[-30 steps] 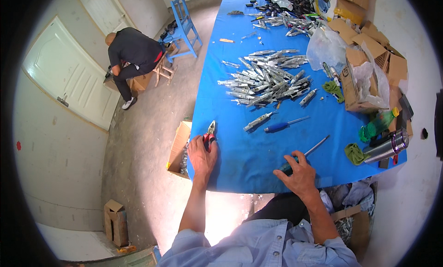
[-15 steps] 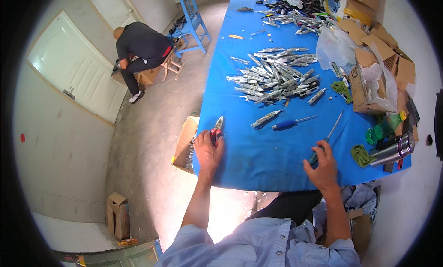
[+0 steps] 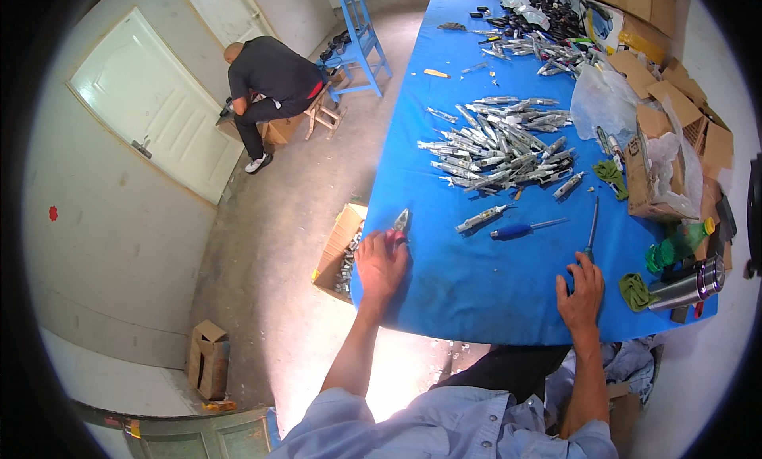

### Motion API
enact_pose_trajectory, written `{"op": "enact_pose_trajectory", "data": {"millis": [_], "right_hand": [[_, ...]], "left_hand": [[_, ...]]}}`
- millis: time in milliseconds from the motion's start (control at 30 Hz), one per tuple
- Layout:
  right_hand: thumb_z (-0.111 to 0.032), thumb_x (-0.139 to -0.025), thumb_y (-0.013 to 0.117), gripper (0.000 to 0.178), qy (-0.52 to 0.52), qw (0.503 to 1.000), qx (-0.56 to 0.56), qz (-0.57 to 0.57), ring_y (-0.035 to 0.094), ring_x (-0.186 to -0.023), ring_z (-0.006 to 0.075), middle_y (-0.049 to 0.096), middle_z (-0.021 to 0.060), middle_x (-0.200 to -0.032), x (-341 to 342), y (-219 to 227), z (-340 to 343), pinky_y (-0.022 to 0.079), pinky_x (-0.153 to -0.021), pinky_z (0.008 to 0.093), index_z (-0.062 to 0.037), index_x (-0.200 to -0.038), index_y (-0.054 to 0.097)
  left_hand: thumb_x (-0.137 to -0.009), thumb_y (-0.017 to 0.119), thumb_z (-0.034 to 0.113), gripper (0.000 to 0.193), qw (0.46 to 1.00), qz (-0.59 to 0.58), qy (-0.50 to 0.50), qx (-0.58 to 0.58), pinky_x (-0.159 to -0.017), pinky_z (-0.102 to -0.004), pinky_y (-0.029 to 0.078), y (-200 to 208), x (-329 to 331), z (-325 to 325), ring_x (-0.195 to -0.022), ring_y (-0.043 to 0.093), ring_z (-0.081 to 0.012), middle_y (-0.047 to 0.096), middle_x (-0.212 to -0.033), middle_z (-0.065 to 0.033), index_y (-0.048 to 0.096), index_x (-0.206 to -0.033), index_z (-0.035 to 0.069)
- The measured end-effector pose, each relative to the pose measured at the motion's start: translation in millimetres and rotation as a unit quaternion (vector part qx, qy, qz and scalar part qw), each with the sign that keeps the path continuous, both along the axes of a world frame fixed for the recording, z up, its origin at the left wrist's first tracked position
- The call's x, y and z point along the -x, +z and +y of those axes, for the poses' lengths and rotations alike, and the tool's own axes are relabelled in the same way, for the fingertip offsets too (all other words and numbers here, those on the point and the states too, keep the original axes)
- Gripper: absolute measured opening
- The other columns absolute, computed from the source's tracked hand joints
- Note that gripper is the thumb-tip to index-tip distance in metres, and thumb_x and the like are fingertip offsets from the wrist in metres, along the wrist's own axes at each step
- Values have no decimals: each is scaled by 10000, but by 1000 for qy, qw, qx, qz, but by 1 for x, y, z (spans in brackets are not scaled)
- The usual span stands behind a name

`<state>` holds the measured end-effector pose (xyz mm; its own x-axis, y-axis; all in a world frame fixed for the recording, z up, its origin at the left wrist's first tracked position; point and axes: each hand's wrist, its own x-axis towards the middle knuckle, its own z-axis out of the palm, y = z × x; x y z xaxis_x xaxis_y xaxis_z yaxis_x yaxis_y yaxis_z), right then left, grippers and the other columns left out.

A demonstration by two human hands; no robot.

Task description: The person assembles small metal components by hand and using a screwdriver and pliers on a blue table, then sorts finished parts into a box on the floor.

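At the table's near left edge my left hand [image 3: 381,267] is closed around the red handles of a pair of pliers [image 3: 402,221], whose metal jaws point away from me. My right hand [image 3: 582,292] rests low over the near right part of the table, fingers closed on a screwdriver [image 3: 592,229]. Its long dark shaft points away, and most of the handle is hidden under the fingers. Between and beyond my hands lie a blue-handled screwdriver [image 3: 514,230] and one slim metal tool body [image 3: 481,218]. Farther off is a large heap of similar silvery pieces [image 3: 500,145].
A cardboard box of small metal parts [image 3: 340,253] stands beside the table's left edge. On the right are a steel flask [image 3: 686,284], a green bottle [image 3: 681,243], green cloths [image 3: 636,291] and an open carton [image 3: 655,177]. Another person [image 3: 274,82] sits bent over at the left.
The whole view has shifted, so the table sits farther right. The screwdriver in my right hand has swung from a slant to pointing nearly straight away. My left hand keeps the pliers.
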<state>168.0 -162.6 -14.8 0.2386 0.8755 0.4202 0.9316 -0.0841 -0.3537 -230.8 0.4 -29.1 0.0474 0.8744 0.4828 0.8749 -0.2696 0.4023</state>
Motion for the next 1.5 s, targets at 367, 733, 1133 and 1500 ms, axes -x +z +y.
{"op": "enact_pose_trajectory", "data": {"millis": [367, 733, 1133, 1500], "right_hand": [[-88, -898, 692, 249, -24, 999, -13, 21, 546, -1274, 396, 599, 151, -1457, 0, -2, -5, 421, -1098, 511, 3, -1130, 701], [-49, -906, 672, 248, -17, 998, -43, 31, 581, -1259, 393, 606, 168, -1446, -2, -4, -4, 448, -1074, 501, 14, -1145, 694], [-36, -916, 647, 248, -21, 997, -68, 32, 614, -1230, 399, 613, 178, -1443, -4, -6, -5, 485, -1039, 486, 34, -1149, 696], [-18, -899, 649, 320, -38, 995, -69, 57, 532, -1354, 459, 507, 263, -1508, -1, -4, -4, 460, -1105, 506, 47, -1212, 673]], "left_hand": [[-895, 745, 285, 401, 1000, 4, 2, -8, -1014, -495, 439, -1, -3, 0, -1152, 596, -369, 654, -1234, -167, 651, -1178, 16], [-911, 729, 301, 387, 1000, 3, 5, -2, -1022, -489, 437, 0, -2, 0, -1162, 597, -358, 659, -1233, -163, 665, -1167, 17], [-904, 734, 286, 391, 1000, 0, -3, -19, -1004, -488, 440, -3, -1, 0, -1157, 595, -357, 658, -1233, -161, 660, -1180, 19], [-899, 735, 283, 382, 1000, 0, -2, -15, -998, -489, 442, -2, 0, 0, -1158, 597, -355, 656, -1227, -163, 662, -1172, 26]]}}
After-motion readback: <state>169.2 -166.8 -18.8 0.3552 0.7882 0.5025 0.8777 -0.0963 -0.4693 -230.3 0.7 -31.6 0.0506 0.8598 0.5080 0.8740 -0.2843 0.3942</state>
